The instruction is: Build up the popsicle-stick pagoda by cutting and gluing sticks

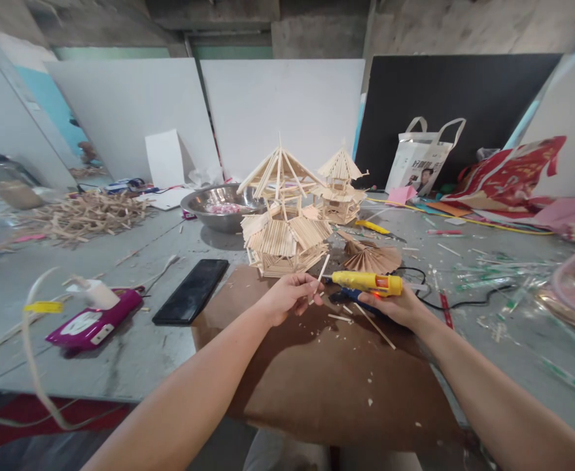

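Note:
My left hand point(290, 296) pinches a short wooden stick point(322, 271) upright, just in front of a two-tiered pavilion model point(283, 219) built of small sticks. My right hand point(399, 306) is wrapped round a yellow glue gun point(365, 282) whose nozzle points left at the stick's lower part. Both hands hover over a brown cardboard sheet point(316, 373) lying on the grey table point(135, 340). A smaller stick pagoda point(340, 186) stands behind the big model.
A black phone point(191, 290) and a purple power strip point(95, 320) lie to the left. Behind are a steel bowl point(218, 208), a pile of sticks point(88, 214), a paper fan point(369, 256), bags and scraps at right.

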Action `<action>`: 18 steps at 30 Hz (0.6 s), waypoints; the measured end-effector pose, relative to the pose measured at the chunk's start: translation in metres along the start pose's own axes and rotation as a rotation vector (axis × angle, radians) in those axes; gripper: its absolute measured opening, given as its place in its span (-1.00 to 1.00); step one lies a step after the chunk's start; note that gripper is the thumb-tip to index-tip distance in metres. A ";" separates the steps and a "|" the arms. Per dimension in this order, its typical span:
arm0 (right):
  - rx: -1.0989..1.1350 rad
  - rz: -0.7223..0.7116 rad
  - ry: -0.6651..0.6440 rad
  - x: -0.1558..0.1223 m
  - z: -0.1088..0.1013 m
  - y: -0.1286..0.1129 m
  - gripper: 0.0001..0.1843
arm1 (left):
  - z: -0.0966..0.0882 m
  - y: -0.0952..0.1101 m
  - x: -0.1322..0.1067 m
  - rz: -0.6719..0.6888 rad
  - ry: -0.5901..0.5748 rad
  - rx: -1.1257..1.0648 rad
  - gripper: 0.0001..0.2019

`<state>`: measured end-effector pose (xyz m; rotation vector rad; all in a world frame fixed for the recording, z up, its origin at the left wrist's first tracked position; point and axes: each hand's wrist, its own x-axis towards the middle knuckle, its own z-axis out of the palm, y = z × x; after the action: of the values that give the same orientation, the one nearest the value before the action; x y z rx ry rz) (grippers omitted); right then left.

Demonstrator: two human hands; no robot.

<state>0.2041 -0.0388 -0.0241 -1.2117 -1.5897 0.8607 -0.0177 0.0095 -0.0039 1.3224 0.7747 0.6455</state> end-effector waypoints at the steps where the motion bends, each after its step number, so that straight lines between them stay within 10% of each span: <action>1: 0.000 -0.001 0.000 0.000 0.000 0.000 -0.74 | 0.000 0.000 0.000 -0.001 -0.002 0.002 -0.72; 18: -0.006 0.011 0.047 0.000 -0.004 -0.009 -0.75 | 0.001 0.002 -0.002 0.010 -0.028 0.009 -0.78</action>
<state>0.2048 -0.0408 -0.0145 -1.2374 -1.5502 0.8297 -0.0181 0.0079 -0.0021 1.3414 0.7499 0.6309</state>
